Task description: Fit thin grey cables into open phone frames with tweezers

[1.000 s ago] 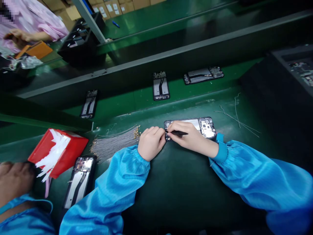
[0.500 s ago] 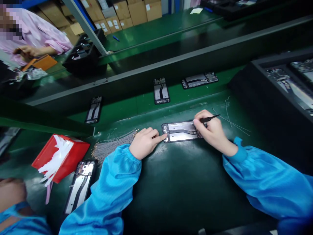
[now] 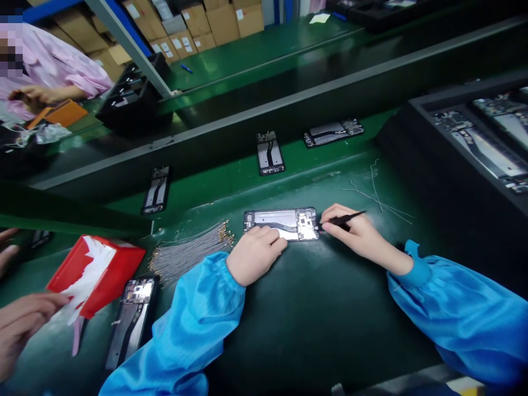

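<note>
An opened phone (image 3: pixel 276 216) lies sideways on the green bench, its silver back plate and circuit board facing up. Across its lower left edge are the curled fingers of my left hand (image 3: pixel 258 253), closed on the phone and covering part of it. My right hand (image 3: pixel 357 234) pinches slim black tweezers (image 3: pixel 342 220) at the phone's right end, beside the circuit board; the fingers partly hide the tips. To the left of my left hand lies a bundle of thin grey cables (image 3: pixel 185 253) with gold-coloured ends.
Several opened phones, including one near my left sleeve (image 3: pixel 132 319), lie around. Loose cables (image 3: pixel 375 192) lie right of my hands, before a black tray (image 3: pixel 449 187) of phones. At left, another person's hand (image 3: pixel 28 316) touches white strips in a red box (image 3: pixel 127 256).
The phone has shifted left, uncovering its circuit board. My left hand's extended finger has curled over the phone's edge. My right hand is at its right end. Another person's hand has reached the white strips.
</note>
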Available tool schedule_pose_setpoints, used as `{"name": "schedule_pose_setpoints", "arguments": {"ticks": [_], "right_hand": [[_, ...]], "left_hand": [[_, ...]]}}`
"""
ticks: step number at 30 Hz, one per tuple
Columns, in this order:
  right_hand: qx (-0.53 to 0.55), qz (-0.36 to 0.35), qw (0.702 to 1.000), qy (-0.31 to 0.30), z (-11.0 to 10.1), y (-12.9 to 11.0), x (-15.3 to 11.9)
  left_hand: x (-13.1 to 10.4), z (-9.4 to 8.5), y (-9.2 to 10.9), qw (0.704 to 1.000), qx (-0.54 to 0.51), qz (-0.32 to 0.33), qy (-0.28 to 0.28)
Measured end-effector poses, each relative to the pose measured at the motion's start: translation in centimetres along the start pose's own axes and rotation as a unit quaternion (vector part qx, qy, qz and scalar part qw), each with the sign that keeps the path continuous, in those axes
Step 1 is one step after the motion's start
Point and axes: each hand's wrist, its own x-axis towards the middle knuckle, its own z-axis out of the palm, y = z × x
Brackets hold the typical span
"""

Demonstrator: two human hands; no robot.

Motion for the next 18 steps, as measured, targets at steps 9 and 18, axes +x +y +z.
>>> {"name": "schedule_pose_setpoints", "arguments": {"ticks": [9, 18], "right_hand": [[0.061, 0.018, 0.998, -0.012, 0.3, -0.5, -1.5], [0.086, 0.044, 0.995, 0.0, 0.5, -0.3, -1.3]], "left_hand": [[2.2, 1.4, 1.8, 0.994, 0.002, 0.026, 0.107], [3.1, 2.7, 2.6, 0.984, -0.017, -0.018, 0.178]]}}
